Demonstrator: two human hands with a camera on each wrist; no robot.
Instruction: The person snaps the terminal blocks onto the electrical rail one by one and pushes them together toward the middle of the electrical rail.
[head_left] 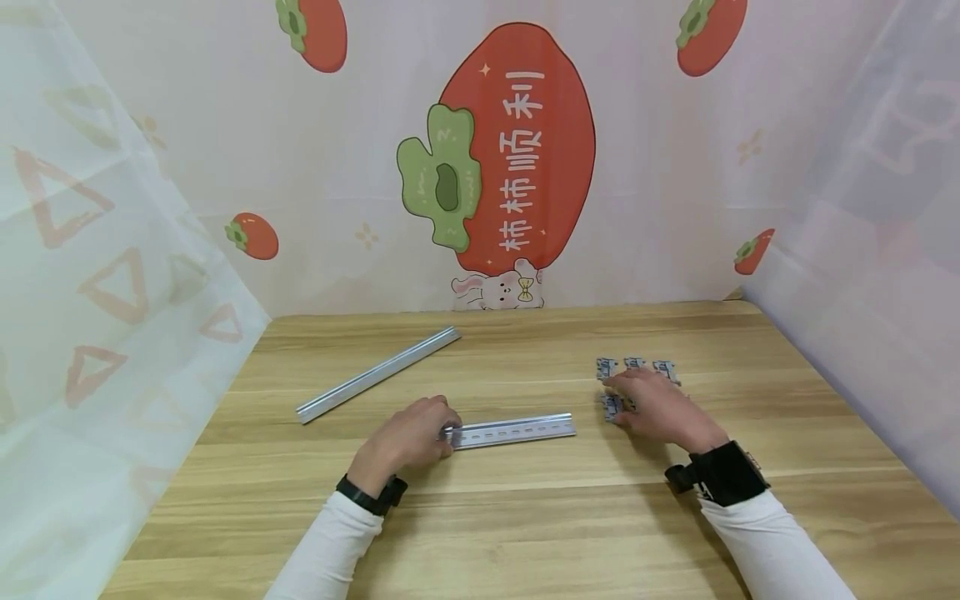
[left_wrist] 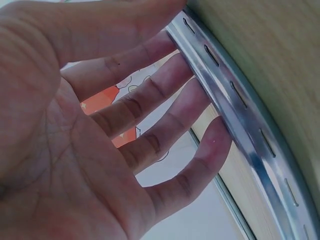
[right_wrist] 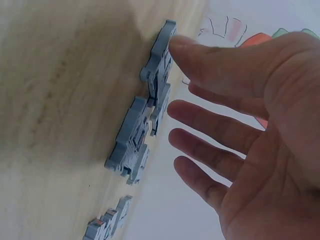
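On the wooden table lies a short slotted DIN rail (head_left: 517, 430), its left end between the thumb and fingers of my left hand (head_left: 412, 437). In the left wrist view the fingertips meet the long edge of that DIN rail (left_wrist: 240, 115), with the thumb at its near end. My right hand (head_left: 660, 406) is over a group of small grey terminal blocks (head_left: 606, 367) on the right. From the right wrist, the thumb tip is at the nearest terminal block (right_wrist: 159, 60); whether it touches cannot be told. The other fingers are loosely extended, holding nothing. Part of the group is hidden beneath the hand.
A longer metal rail (head_left: 378, 375) lies slantwise at the back left of the wooden table (head_left: 480, 533). Behind stands a white cloth with a large printed persimmon (head_left: 555, 167); further cloth hangs along both sides.
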